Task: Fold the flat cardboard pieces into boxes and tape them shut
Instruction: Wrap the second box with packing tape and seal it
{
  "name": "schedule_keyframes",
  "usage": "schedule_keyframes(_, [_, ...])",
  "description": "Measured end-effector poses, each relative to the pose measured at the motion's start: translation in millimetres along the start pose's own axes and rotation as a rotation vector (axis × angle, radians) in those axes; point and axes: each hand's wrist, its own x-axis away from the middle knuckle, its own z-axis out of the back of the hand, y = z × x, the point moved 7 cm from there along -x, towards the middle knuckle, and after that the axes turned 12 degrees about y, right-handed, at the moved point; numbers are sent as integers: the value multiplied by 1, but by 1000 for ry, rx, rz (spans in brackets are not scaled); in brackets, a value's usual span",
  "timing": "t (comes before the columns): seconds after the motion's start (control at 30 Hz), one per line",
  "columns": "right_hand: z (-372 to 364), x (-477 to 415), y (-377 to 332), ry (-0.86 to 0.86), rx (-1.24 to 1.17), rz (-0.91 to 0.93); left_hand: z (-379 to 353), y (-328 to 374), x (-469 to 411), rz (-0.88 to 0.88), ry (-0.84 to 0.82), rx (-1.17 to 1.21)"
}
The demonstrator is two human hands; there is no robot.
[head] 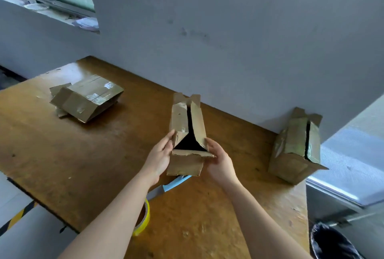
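A long cardboard box [180, 121] lies on the wooden table [83, 154] with its top flaps parted and a dark gap showing. My left hand [160, 154] presses its fingers on the left flap at the near end. My right hand [220, 161] curls round the right near corner, thumb on the flap. The near end flap hangs down between my hands. A yellow tape roll [143, 220] sits near the table's front edge, partly hidden under my left forearm. A blue object [176, 181] pokes out from beneath the box.
A taped box [89, 97] rests on flat cardboard pieces at the far left. Another folded box [297, 146] with a slit on top sits at the right edge. A black-lined bin [332, 242] stands at the lower right. The wall runs right behind the table.
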Motion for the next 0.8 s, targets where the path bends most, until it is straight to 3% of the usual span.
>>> schedule_keyframes(0.17, [64,-12,10,248,208,100,-61,27,11,-233,-230,-283])
schedule_keyframes(0.23, [84,-16,15,282,290,116,-85,38,13,-320,-244,-415])
schedule_keyframes(0.37, [116,-23,22,332,382,157,-126,54,16,-460,-202,-451])
schedule_keyframes(0.8, [152,-56,48,419,625,32,-208,52,-21,-613,-355,-754])
